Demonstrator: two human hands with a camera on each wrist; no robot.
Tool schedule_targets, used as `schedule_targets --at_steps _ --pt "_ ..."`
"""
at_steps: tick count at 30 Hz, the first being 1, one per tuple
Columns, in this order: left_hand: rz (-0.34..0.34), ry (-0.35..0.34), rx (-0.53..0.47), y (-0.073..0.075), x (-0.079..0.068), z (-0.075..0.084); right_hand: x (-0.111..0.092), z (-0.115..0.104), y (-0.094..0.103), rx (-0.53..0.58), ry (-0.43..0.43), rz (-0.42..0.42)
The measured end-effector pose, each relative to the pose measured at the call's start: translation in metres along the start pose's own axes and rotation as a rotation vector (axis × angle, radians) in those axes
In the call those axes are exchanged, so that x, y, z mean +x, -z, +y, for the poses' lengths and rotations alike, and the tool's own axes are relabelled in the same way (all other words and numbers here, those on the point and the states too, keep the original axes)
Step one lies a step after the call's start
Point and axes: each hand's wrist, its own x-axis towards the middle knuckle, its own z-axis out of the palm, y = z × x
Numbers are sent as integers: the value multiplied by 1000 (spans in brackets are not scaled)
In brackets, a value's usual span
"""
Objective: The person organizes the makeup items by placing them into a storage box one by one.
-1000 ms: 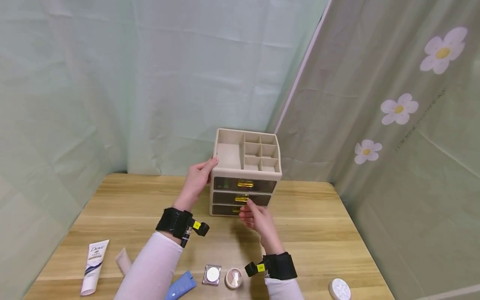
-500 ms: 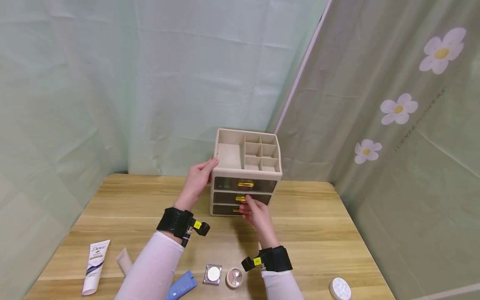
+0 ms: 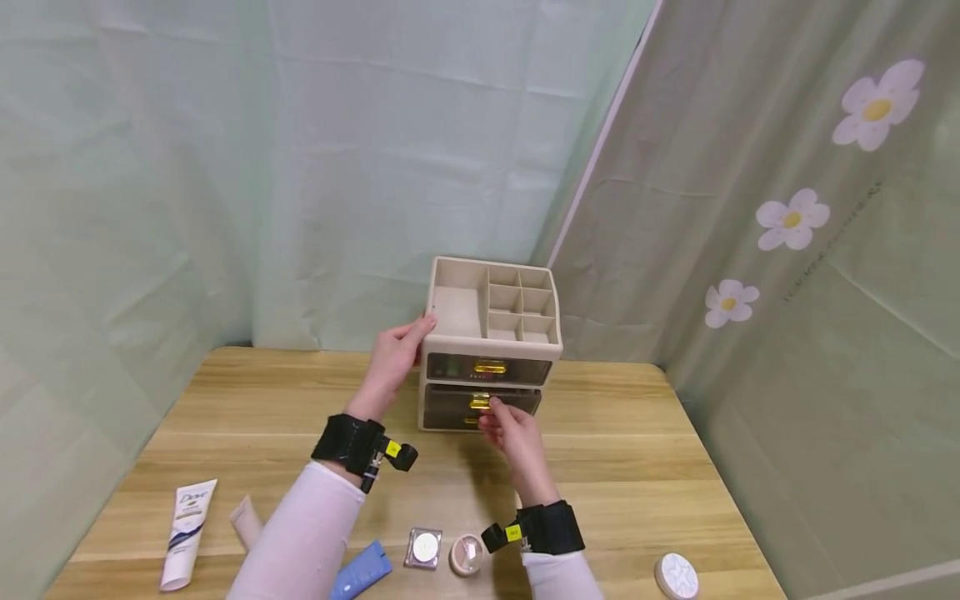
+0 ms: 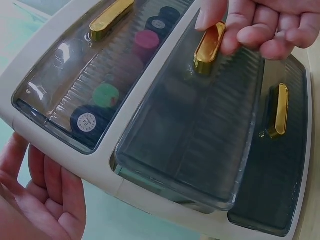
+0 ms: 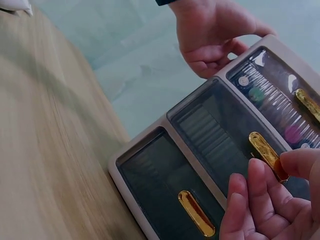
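A beige drawer organizer [image 3: 495, 343] with dark see-through drawer fronts and gold handles stands at the back of the table. My left hand [image 3: 393, 362] holds its left side, thumb at the top rim. My right hand [image 3: 517, 442] pinches the gold handle [image 5: 266, 154] of the middle drawer [image 4: 185, 130] between thumb and fingers. That drawer juts out a little from the frame in the left wrist view. Small round-capped items [image 4: 106, 95] show through the top drawer, which sits closed, as does the bottom drawer [image 5: 160, 175].
On the near part of the wooden table [image 3: 622, 467] lie a white Dove tube [image 3: 187, 533], a pale tube [image 3: 246, 523], a blue tube [image 3: 362, 571], a square compact [image 3: 423, 547], a round compact [image 3: 467, 555] and a round white case [image 3: 677, 576]. Curtains hang behind.
My right hand has taken hold of the middle drawer's handle, and the drawer has slid slightly out toward me. My left hand has stayed at the organizer's side.
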Motion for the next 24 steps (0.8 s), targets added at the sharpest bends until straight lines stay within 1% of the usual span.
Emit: schedule_targets --at_steps 5,14,19,24 --pt "0 9 -4 1 0 1 -7 1 2 -4 18 -14" --pt "-3 12 7 0 0 0 -23 4 6 -10 -2 -11" --pt "-5 9 0 0 -1 -2 -37 6 8 -17 -13 -10" --pt "6 6 -15 -1 -1 -2 -45 10 10 -16 -2 -18"
